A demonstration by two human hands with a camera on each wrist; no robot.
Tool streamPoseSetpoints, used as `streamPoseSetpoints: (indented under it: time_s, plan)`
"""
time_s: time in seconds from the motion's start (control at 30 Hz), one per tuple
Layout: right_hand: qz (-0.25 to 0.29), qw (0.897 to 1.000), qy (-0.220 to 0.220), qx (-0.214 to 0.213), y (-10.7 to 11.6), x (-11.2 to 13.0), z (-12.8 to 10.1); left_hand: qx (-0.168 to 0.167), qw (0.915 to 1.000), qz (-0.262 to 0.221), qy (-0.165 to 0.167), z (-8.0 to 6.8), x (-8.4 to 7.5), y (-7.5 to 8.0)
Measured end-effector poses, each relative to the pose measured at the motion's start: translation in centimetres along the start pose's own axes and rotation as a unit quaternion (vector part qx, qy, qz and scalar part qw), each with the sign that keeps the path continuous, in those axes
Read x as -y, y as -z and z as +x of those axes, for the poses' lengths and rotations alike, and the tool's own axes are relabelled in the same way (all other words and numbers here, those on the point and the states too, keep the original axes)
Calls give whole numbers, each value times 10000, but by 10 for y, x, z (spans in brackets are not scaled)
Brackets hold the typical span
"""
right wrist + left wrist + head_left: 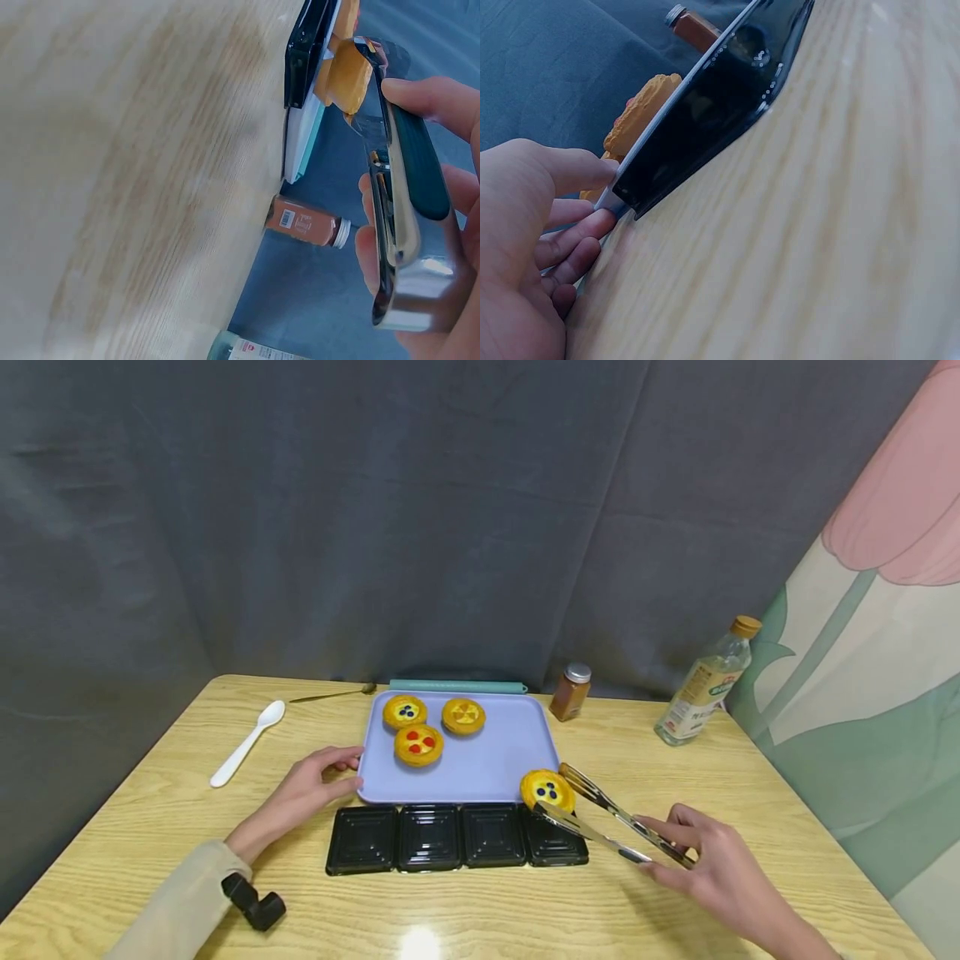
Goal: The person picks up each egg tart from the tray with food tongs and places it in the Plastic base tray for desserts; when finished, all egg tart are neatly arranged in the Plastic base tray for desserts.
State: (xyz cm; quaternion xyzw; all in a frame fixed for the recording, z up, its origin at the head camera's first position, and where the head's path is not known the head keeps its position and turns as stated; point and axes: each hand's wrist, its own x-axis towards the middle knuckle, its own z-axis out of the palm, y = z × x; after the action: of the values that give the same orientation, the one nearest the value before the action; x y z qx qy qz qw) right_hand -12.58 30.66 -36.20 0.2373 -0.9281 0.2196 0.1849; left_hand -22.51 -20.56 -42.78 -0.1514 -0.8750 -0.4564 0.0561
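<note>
Nearest, toward the table's front-left corner, is a sleeve (172, 893); a white spoon (246, 747) lies by the table (750, 777)'s left edge. Next, thumb and bent fingers of the left hand (303, 789) hold the left edge of a tray (495, 735) bearing three tarts (418, 745). Along its front edge sits a black box (493, 839). Tongs (626, 817) hold a blueberry tart (543, 783) at the tray's front-right corner. Near the table's rear edge stands a jar (568, 697). The right hand (716, 864) grasps the tongs. By the table's rear-right corner is a bottle (697, 697).

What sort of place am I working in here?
Probably a staged food-handling set-up: a dark curtain hangs behind the wood-grain table, where a lilac tray holds tarts.
</note>
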Motion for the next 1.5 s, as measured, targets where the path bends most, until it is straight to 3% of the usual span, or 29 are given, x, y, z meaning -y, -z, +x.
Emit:
streamPoseSetpoints:
  time_s: [0.27, 1.1, 1.5]
  plan:
    - [-57, 10000, 24, 56, 4, 2, -12, -14, 10000, 2, 35, -1, 0, 0]
    - [-162, 9937, -909, 636, 1, 1, -24, -21, 10000, 4, 6, 0, -1, 1]
    - [-307, 9962, -683, 447, 2, 1, -25, 28, 10000, 19, 74, 0, -1, 1]
